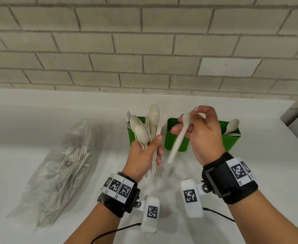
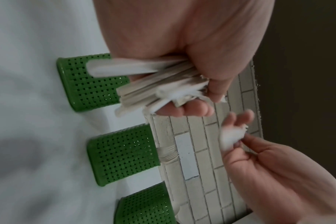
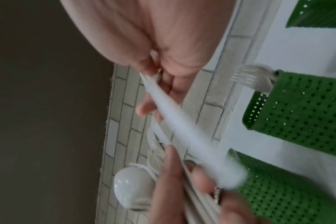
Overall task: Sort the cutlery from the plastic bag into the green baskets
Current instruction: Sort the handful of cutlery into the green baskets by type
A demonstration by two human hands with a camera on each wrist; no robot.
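Pale plastic cutlery is being handled in both hands: the left hand (image 1: 145, 152) is clutching a bundle of spoons and forks (image 1: 145, 128) by the handles, bowls fanning upward, while the right hand (image 1: 202, 133) is pinching a single blurred piece (image 1: 179, 137) near its head, handle hanging down toward the white table (image 1: 259, 173). That piece looks like a fork, though the blur is leaving it uncertain. These utensils are looking very light, fairly stiff and smooth, so they are likely sliding easily against each other; gripping low on the handles is probably keeping the bundle together. Green baskets (image 1: 176, 136) are standing just behind the hands by the brick wall (image 1: 144, 50), one on the right already holding a spoon (image 1: 233, 125). The plastic bag (image 1: 60, 173), more cutlery inside, is lying well to the left, leaving open table between it and the baskets; the table edge is sitting close on the right
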